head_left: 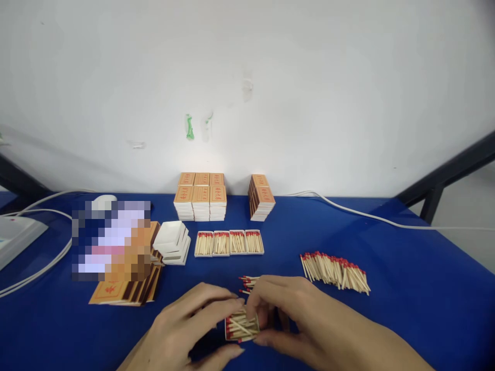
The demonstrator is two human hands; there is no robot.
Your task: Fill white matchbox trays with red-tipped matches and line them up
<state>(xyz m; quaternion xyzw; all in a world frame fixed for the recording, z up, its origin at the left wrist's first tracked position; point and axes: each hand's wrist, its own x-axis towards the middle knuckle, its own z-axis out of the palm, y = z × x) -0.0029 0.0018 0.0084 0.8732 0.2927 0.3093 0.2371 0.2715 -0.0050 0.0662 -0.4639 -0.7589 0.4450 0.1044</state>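
My left hand and my right hand meet low in the middle over a small white matchbox tray full of red-tipped matches. Both hands are closed round it, fingers pressing on the matches from either side. A few loose matches lie just behind my fingers. A larger heap of matches lies to the right on the blue table. Four filled trays stand in a row further back.
Stacked orange matchboxes and a second leaning stack stand by the white wall. Empty white trays and flat orange sleeves lie at left, beside a blurred patch. White cables and a white device sit far left.
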